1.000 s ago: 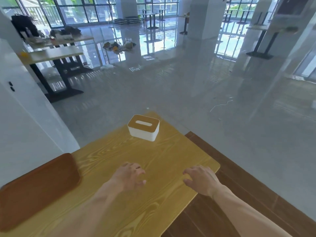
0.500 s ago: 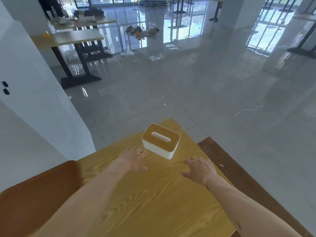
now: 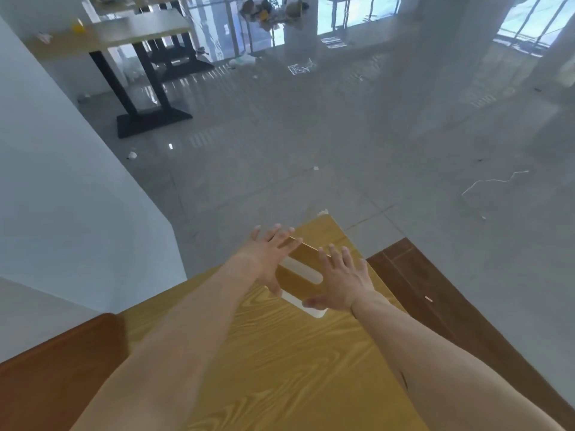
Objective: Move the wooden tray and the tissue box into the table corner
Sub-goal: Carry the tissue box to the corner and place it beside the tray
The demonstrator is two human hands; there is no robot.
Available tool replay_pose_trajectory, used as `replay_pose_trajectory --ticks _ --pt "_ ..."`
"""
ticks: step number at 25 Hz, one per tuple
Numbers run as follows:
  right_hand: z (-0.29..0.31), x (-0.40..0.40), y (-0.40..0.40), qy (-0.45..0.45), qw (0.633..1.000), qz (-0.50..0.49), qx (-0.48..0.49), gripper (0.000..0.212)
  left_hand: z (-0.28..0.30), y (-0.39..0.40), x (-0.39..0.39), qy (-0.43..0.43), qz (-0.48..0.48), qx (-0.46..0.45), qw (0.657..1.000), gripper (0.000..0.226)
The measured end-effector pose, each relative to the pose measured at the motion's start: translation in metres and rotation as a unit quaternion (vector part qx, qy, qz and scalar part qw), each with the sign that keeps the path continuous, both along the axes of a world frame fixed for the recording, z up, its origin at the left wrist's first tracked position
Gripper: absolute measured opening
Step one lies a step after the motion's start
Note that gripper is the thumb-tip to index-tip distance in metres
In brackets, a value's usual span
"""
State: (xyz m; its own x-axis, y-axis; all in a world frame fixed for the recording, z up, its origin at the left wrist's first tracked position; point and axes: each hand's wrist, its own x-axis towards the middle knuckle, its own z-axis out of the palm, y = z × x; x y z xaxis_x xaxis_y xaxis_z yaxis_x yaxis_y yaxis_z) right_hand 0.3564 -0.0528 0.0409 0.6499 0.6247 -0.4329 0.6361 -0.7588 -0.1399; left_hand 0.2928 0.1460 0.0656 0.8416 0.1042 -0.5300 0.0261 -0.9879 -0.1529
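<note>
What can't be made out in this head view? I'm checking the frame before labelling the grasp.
- tissue box: its sides are covered by the left hand and right hand; whether either hand grips firmly is unclear.
- wooden tray: cut off by the left and bottom edges, partly behind the left forearm.
- table: near part cut off by the bottom edge.
- Clutter on the distant floor: too small and blurred.

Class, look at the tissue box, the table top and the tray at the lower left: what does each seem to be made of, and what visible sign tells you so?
Tissue box: smooth white body, probably plastic; tan lid with a slot, wood or bamboo by its colour, though no grain shows.
Table: yellow top with bold printed-looking grain, likely laminate or varnished wood.
Wooden tray: dark reddish-brown, smooth rounded corner, seemingly stained wood.
</note>
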Motion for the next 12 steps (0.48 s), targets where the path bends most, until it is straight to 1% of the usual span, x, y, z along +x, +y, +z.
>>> replay_pose_trajectory --ticks 2,4,7,9,12 --pt "-0.015 0.001 0.006 0.014 1.000 0.004 -0.003 0.137 -0.014 0.001 0.010 0.025 -0.006 -0.007 1.000 0.142" --pt "-0.027 -0.001 0.008 0.019 1.000 0.003 0.014 0.139 -0.026 0.002 0.017 0.032 -0.007 -0.019 0.999 0.146" --pt "-0.032 0.001 0.008 0.011 0.999 0.002 0.043 0.139 -0.033 0.004 0.022 0.009 -0.014 -0.029 0.999 0.146" --pt "-0.028 0.002 0.012 0.004 0.999 0.018 0.035 0.138 -0.032 0.005 0.019 -0.002 -0.009 -0.030 0.999 0.145" --pt "-0.019 0.001 0.013 -0.008 0.998 0.061 0.011 0.135 -0.032 -0.006 0.001 -0.021 0.026 -0.035 0.999 0.144"
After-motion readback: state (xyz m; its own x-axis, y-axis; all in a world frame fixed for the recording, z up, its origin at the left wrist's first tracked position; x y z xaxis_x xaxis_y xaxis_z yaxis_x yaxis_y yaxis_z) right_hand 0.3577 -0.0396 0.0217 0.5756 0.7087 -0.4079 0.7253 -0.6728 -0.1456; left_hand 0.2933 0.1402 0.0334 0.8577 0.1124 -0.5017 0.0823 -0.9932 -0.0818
